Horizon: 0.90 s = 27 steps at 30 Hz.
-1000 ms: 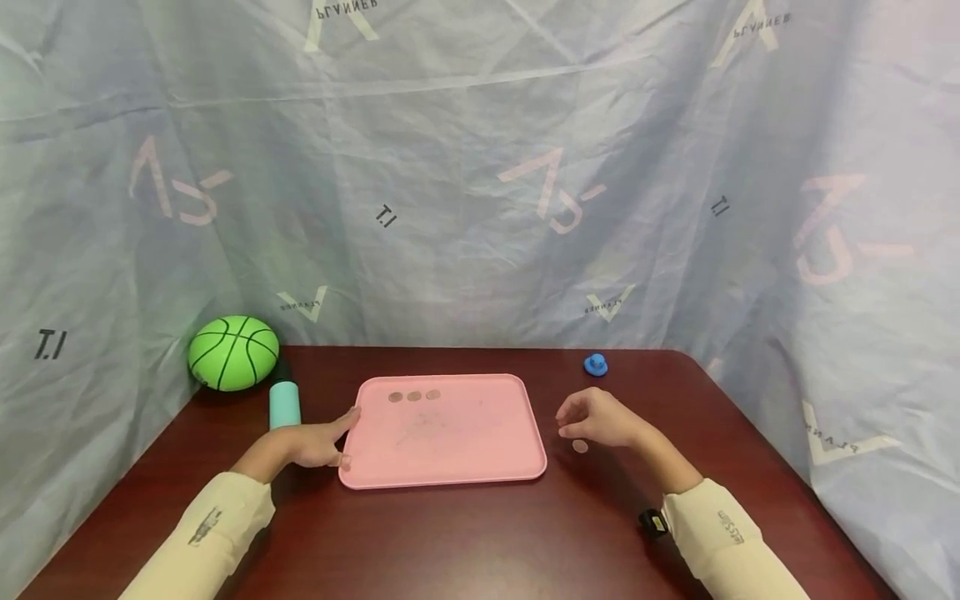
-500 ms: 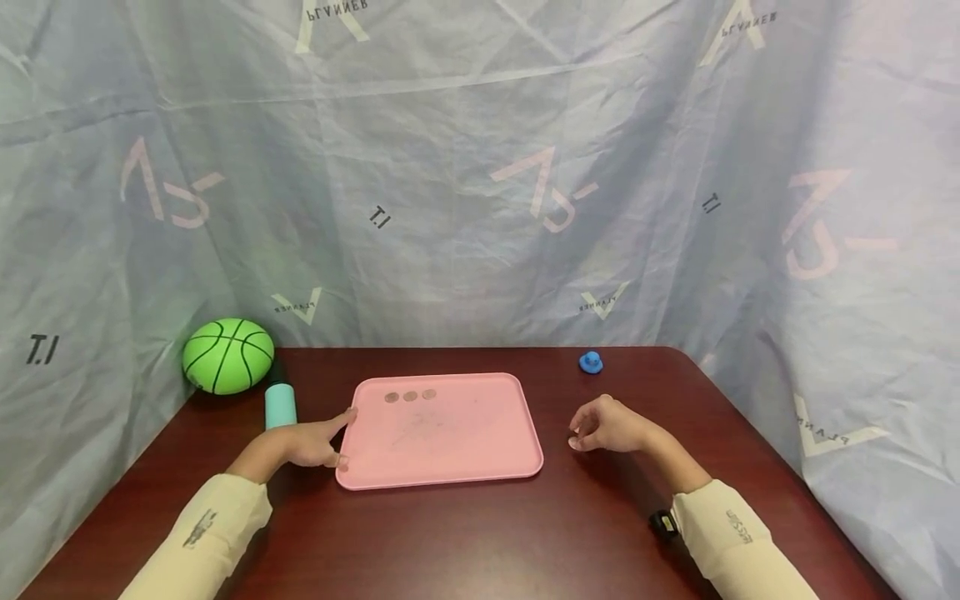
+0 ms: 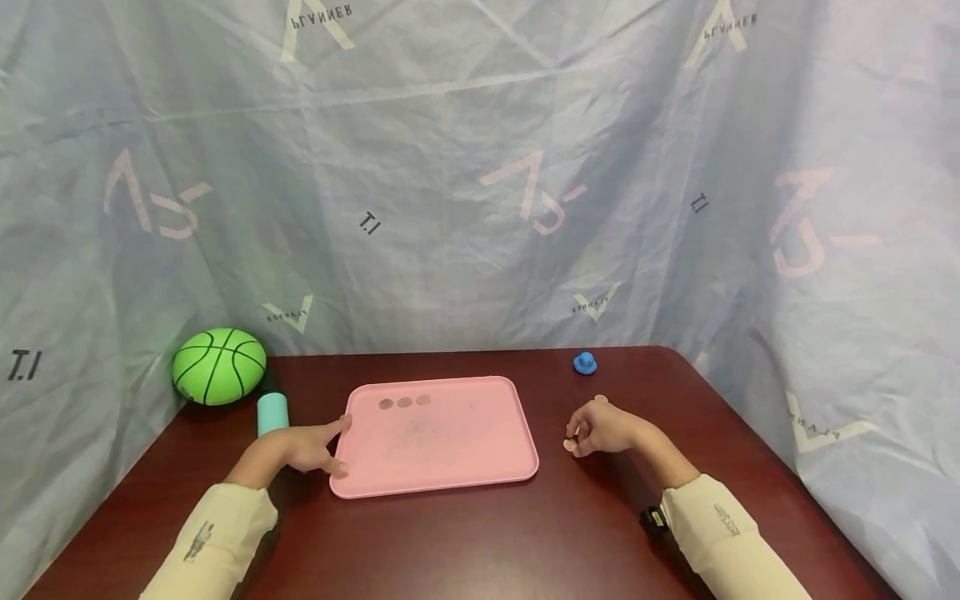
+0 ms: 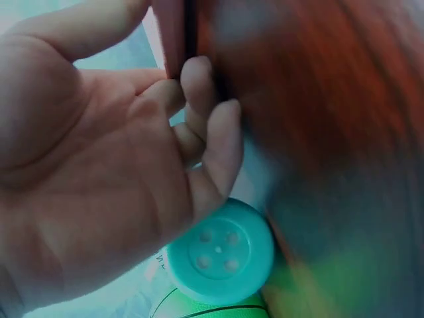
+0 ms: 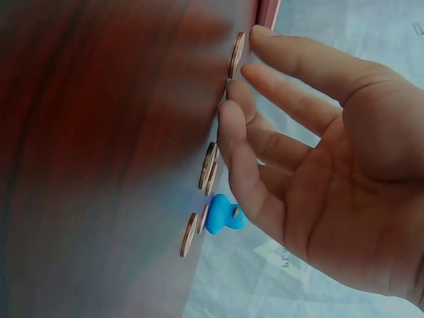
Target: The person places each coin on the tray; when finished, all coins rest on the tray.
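A pink tray (image 3: pixel 435 442) lies on the table with three coins (image 3: pixel 405 402) in a row near its far left corner. My left hand (image 3: pixel 303 447) rests at the tray's left edge, thumb and forefinger spread along the rim. In the left wrist view this hand (image 4: pixel 99 152) has its other fingertips bent beside the tray's side. Right of the tray, my right hand (image 3: pixel 609 427) is over a coin (image 3: pixel 571 445), thumb and forefinger close to it. In the right wrist view that coin (image 5: pixel 236 55) lies by the fingertips; other coins (image 5: pixel 189 234) lie beyond the right hand (image 5: pixel 331 165).
Beyond my right hand, another coin (image 3: pixel 602 398) shows and a blue rubber duck (image 3: pixel 585 363) sits near the table's back edge. A turquoise bottle (image 3: pixel 273 414) lies behind my left hand, beside a green basketball (image 3: pixel 219 367). A grey printed cloth (image 3: pixel 435 208) hangs around the table.
My right hand has come down and slightly right, its fingertips closing in on the coin beside the tray. The left hand stays at the tray's edge. The head view has shifted slightly.
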Tool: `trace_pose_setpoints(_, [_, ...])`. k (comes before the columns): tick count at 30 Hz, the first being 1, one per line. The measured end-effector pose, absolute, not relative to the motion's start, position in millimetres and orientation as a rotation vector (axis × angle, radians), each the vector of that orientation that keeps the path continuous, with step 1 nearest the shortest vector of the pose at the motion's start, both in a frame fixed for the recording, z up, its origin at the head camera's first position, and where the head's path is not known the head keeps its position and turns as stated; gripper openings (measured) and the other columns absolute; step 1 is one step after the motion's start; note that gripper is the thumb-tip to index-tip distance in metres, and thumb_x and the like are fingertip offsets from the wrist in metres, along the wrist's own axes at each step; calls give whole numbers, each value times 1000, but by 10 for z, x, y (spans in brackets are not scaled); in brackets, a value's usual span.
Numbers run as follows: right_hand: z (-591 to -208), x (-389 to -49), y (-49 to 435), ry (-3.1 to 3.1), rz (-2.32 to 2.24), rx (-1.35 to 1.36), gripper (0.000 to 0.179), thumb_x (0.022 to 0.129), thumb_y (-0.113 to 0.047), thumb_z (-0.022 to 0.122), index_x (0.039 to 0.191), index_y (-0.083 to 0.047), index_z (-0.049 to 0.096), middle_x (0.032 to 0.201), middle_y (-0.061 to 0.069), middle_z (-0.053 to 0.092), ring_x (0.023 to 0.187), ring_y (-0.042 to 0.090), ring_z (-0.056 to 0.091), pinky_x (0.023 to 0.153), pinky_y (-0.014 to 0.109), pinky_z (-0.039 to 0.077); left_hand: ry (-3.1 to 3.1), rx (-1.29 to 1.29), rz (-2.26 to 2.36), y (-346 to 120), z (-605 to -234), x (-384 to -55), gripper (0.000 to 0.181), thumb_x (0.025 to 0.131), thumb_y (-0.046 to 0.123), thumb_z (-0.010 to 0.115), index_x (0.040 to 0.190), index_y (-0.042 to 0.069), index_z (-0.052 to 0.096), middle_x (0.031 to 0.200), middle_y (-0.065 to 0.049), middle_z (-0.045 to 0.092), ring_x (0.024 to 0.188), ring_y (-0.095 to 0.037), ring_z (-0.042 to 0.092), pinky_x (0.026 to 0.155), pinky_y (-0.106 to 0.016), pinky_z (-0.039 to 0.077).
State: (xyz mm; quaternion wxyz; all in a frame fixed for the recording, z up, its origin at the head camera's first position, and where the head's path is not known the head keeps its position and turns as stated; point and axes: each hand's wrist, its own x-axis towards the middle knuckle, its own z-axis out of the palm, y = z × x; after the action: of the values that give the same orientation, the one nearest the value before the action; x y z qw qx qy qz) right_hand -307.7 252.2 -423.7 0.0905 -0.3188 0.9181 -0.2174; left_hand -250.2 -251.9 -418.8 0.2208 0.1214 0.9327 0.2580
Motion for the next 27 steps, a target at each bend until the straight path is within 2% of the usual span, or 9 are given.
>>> trace_pose_setpoints(4, [-4220,-3098,2494,2737,-621,-877,18,78,-15,83,91,-8,73,71,-6,67,103,21,43,79,34,38,2563,288,744,-2524,-4158,-2516,101,83,22,79,154,-8,15,154,-34,24,129,-45,44,97,-55,46])
trace_pose_setpoints(6, [-4224,-3100,2482,2742,-613,-850,16,78,-16,83,89,-9,73,71,-6,67,102,22,42,76,33,39,2563,276,749,-2527,-4162,-2524,104,82,21,80,154,-9,12,152,-35,26,120,-42,52,91,-53,51])
trace_pose_setpoints(7, [-4226,-3100,2476,2745,-609,-839,15,78,-17,83,88,-10,73,71,-6,67,102,23,41,75,33,38,2574,276,737,-2530,-4165,-2530,105,82,22,81,154,-9,11,152,-35,27,121,-41,52,93,-53,49])
trace_pose_setpoints(10, [-4234,-3095,2456,2751,-606,-801,12,79,-18,83,83,-13,73,69,-6,65,100,25,38,73,34,38,2611,299,683,-2532,-4176,-2549,106,80,24,82,153,-10,13,151,-35,29,128,-44,47,103,-56,40])
trace_pose_setpoints(14, [-4243,-3095,2429,2732,-611,-783,11,80,-18,83,80,-14,73,66,-6,64,103,26,36,76,36,34,2640,351,617,-2535,-4191,-2568,101,79,26,82,153,-8,22,155,-33,26,141,-49,27,112,-59,25])
trace_pose_setpoints(18, [-4261,-3104,2427,2700,-609,-804,11,80,-15,82,81,-12,72,64,-5,65,97,21,45,79,37,32,2654,410,616,-2536,-4221,-2571,102,77,25,84,152,-10,24,157,-34,17,143,-51,20,113,-60,22])
trace_pose_setpoints(20, [-4267,-3110,2434,2691,-600,-806,12,80,-14,83,82,-11,71,65,-4,64,88,17,50,78,36,36,2661,430,629,-2534,-4231,-2569,102,75,22,85,151,-12,25,157,-35,12,144,-51,18,113,-60,22])
trace_pose_setpoints(24, [-4260,-3118,2443,2698,-591,-779,15,77,-13,84,83,-9,70,71,-5,64,81,16,53,68,30,44,2661,432,630,-2521,-4231,-2573,101,75,20,84,151,-11,25,158,-34,9,144,-50,17,113,-59,22])
trace_pose_setpoints(27, [-4242,-3120,2450,2713,-609,-736,17,76,-13,85,83,-8,69,71,-4,64,83,16,53,61,26,46,2651,425,631,-2515,-4222,-2585,100,77,20,83,152,-10,24,159,-34,7,144,-50,17,113,-59,22])
